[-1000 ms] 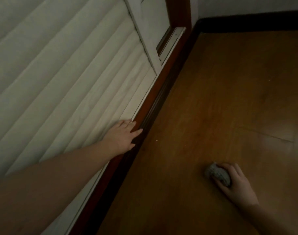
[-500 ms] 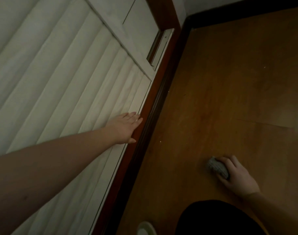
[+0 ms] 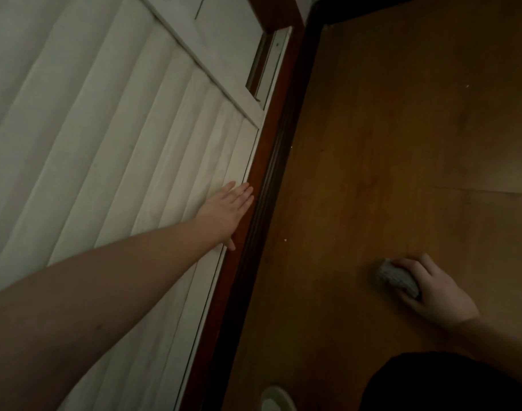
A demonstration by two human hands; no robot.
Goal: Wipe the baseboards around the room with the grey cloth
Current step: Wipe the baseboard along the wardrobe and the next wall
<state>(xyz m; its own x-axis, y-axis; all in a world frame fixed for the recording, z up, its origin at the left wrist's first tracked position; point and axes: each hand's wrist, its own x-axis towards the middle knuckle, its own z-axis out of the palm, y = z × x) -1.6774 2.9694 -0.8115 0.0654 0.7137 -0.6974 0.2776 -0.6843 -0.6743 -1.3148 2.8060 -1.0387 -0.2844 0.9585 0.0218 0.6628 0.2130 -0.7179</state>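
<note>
Since the frame a second ago the view has tipped further down: a dark clothed knee point(image 3: 449, 384) and a pale rounded object point(image 3: 273, 398) have come in at the bottom edge, and the room corner has slid toward the top. Both hands sit in much the same places relative to the door and floor as before.

Right hand point(image 3: 429, 289): rests knuckles-up on the wooden floor point(image 3: 402, 143), fingers curled round the grey cloth point(image 3: 396, 277). Grip is closed on the cloth, which is bunched into a small wad and shows at the fingertip side of the hand, touching the floor. The cloth lies well apart from the baseboard point(image 3: 262, 203), out on open floor to its right.

Left hand point(image 3: 227, 212): arm stretched nearly straight from the lower left, palm flat against the white slatted door point(image 3: 105, 143) near its lower edge. Fingers straight and together, tips reaching the reddish-brown strip at the door's foot; thumb points back along that strip. It holds nothing.

The baseboard runs as a dark grooved band from bottom centre up to the corner at top right. A few pale specks lie on the floor beside it.
</note>
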